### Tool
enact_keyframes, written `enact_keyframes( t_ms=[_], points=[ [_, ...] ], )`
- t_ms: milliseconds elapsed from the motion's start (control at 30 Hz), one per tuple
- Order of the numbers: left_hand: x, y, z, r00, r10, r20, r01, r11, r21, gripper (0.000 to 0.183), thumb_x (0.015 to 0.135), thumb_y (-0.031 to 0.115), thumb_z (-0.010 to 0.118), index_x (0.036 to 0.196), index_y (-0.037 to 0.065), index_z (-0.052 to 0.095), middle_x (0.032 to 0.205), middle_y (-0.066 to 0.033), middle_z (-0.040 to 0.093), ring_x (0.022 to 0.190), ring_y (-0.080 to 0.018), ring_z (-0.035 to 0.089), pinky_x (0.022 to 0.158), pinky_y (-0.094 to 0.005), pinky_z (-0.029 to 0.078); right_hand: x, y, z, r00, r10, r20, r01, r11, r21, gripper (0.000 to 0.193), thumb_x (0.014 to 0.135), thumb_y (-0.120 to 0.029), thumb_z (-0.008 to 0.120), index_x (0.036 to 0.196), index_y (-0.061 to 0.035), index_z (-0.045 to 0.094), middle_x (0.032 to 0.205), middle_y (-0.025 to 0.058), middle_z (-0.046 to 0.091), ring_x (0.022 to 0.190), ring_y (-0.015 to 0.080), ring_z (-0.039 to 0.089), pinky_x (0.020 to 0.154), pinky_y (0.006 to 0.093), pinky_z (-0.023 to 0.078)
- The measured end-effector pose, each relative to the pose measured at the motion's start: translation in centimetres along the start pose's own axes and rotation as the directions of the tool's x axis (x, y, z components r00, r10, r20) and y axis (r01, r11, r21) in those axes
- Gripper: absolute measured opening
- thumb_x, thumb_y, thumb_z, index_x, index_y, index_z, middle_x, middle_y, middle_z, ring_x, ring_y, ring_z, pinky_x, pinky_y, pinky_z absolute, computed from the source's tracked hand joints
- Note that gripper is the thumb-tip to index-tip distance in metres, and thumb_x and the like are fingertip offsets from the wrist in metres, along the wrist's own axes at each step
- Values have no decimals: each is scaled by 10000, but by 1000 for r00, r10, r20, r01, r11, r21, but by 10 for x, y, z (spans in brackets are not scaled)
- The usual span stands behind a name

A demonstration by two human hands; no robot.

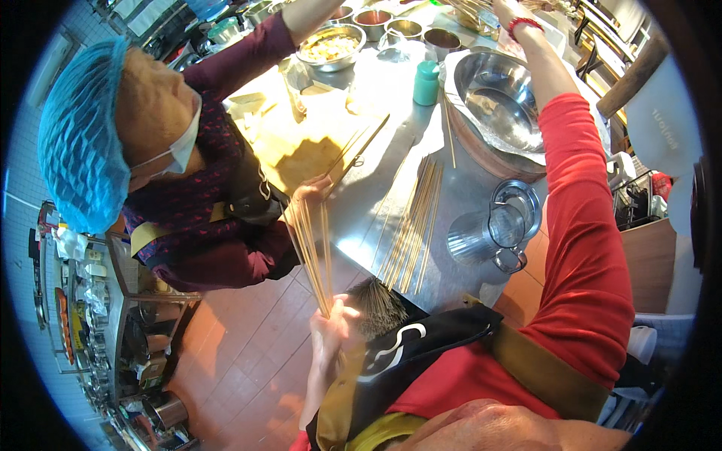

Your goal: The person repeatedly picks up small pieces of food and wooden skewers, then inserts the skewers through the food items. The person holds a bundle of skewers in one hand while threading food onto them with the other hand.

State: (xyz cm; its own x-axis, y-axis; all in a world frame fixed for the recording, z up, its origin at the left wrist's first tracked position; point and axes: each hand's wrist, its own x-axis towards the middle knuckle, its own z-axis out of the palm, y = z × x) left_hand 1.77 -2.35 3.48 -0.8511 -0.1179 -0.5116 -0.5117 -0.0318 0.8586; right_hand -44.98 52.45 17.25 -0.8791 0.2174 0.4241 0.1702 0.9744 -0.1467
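My left hand (329, 331) is closed round the lower ends of a few thin wooden skewers (314, 263), which point up and away from it. They pass close to a co-worker's hand (310, 194), where a dark, long-handled tool, perhaps scissors or tongs, shows. More skewers (415, 225) lie side by side on the steel table (470, 180), in front of me. My right arm reaches across the table to the far edge of the picture. There my right hand (508, 10), above a red bracelet, is mostly cut off, beside a bundle of sticks (474, 10); its fingers are hidden.
A large steel basin (500, 94) stands under my right arm. Nearer lies a clear glass jar (481, 234) with metal fittings. A green bottle (426, 83), a bowl of cut food (331, 49) and sauce pots (403, 28) are farther off. The co-worker (203, 158) stands at left.
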Motion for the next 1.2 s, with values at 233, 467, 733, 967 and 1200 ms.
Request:
enact_keyframes(
  t_ms=[233, 467, 733, 967, 1200],
  points=[
    [9, -13, -28, 990, 30, 136, -25, 999, -35, 256, 924, 195, 476, 1051, -3, 576, 691, -38, 640, 416, -34, 408, 387, -190, 319, -91, 20, -77, 760, 314, 570, -246, 949, -196, 238, 860, -232, 479, 911, -17, 568, 761, 75, 606, 550, 185, 606, 417, 300, 452],
    [-2, -20, -58, 971, 42, 236, -49, 999, 24, 273, 912, 238, 501, 1067, 32, 591, 692, -14, 631, 435, -33, 405, 398, -199, 322, -169, -46, -155, 745, 246, 619, -229, 967, -109, 298, 879, -267, 505, 1075, -48, 553, 883, 46, 606, 603, 125, 618, 444, 249, 488],
    [-22, -34, -73, 909, 60, 412, -143, 974, 174, 226, 879, 177, 552, 1056, 45, 597, 690, -2, 621, 422, -20, 382, 373, -186, 288, -253, -113, -209, 827, 23, 562, -38, 999, 14, 297, 883, -316, 517, 1065, -87, 571, 889, 15, 598, 660, 90, 587, 521, 231, 451],
    [-17, -46, -72, 885, 114, 452, -219, 958, 186, 99, 874, 160, 595, 908, 67, 595, 710, -2, 623, 439, -16, 392, 379, -184, 292, -380, -177, -216, 645, -547, 534, 306, 824, 477, 273, 927, -264, 506, 1094, -58, 573, 920, 30, 613, 800, 120, 599, 710, 254, 491],
    [57, -60, -34, 794, 343, 503, -468, 872, 145, 153, 801, 75, 581, 940, 13, 581, 708, -53, 618, 624, -105, 569, 579, -234, 449, -515, -180, -95, 494, -424, 759, 44, 884, 466, 329, 862, -262, 527, 1068, -14, 594, 951, 160, 638, 884, 266, 617, 813, 352, 474]
  ],
)
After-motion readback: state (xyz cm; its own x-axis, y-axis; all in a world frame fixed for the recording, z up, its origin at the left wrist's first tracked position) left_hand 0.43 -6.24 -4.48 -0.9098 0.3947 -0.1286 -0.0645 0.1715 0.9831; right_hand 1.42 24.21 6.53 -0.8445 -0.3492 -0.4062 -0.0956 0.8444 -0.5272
